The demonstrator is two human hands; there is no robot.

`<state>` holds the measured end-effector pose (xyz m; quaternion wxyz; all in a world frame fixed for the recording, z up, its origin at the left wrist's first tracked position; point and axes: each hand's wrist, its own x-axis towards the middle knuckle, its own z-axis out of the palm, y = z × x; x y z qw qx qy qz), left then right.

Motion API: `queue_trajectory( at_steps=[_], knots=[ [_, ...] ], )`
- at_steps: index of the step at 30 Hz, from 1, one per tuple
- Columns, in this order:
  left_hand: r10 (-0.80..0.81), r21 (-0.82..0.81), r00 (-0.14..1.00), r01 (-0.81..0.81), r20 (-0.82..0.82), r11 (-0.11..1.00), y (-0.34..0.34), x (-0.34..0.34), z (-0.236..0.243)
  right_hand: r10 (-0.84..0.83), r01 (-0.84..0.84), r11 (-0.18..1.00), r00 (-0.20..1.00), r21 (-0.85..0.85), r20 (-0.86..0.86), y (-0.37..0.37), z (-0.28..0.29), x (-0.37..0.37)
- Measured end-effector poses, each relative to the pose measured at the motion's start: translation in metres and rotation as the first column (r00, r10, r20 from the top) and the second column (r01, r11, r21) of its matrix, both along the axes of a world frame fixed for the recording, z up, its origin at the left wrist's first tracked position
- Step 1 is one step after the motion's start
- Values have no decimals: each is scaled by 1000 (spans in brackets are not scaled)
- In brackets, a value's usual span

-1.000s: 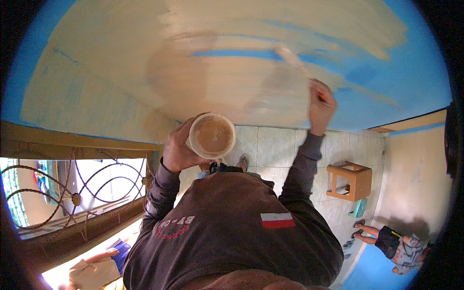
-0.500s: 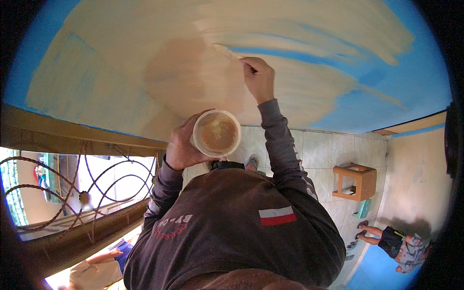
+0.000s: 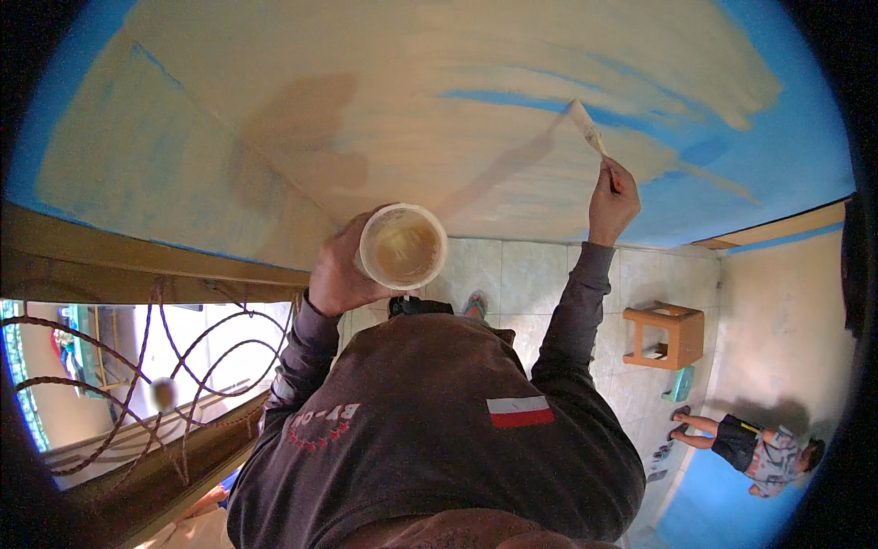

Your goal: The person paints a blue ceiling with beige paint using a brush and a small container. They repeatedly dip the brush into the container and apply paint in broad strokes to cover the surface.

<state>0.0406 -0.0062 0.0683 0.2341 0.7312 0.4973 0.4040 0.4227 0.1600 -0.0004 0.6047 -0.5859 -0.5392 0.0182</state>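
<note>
My left hand (image 3: pixel 342 267) is closed round a round white plastic tub (image 3: pixel 404 245) with some beige paint inside, held in front of my chest. Out to the right, my right hand (image 3: pixel 614 203) grips a paintbrush (image 3: pixel 586 127) by its handle. The pale bristles point up and left, by a blue streak in the beige coat; whether they touch the surface I cannot tell. That painted wall (image 3: pixel 393 119) is mostly beige, with blue showing in streaks and toward both sides.
A window opening with twisted metal grillework (image 3: pixel 151 366) lies at my left. On the tiled floor (image 3: pixel 476 261) to the right stands a brown plastic stool (image 3: pixel 665 336), with a green object (image 3: pixel 679 384) beside it. Another person (image 3: pixel 745 448) stands by the right wall.
My right hand has moved to the right along the wall with the paintbrush, whose bristles now show fully. My left hand holds the tub in nearly the same place.
</note>
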Motion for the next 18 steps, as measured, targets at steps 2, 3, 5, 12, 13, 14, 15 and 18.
queue_trajectory(
  at_steps=[2,3,5,12,13,14,15,18],
  knots=[
    [-9,7,1000,9,26,1000,2,-2,-5,39,-39,999,998,5,-50,-6,-3,-3],
    [-14,6,999,14,36,1000,3,-4,-10,86,-85,996,993,21,-77,-8,-6,-8],
    [-14,-3,999,14,38,1000,4,-5,-14,181,-180,983,980,28,-81,-12,1,-32],
    [-25,-35,999,25,23,999,10,3,-15,541,-542,840,836,17,-89,16,32,-124],
    [-20,-37,1000,20,20,999,12,4,-17,555,-557,830,828,-8,-82,21,35,-135],
    [-25,-25,999,25,23,999,13,4,-16,568,-571,820,820,-33,-75,27,37,-143],
    [-29,-14,999,29,28,999,14,5,-15,575,-578,815,814,-22,-88,34,37,-149],
    [-28,1,999,28,19,1000,16,9,-9,571,-572,820,817,18,-75,53,29,-154]
  ],
)
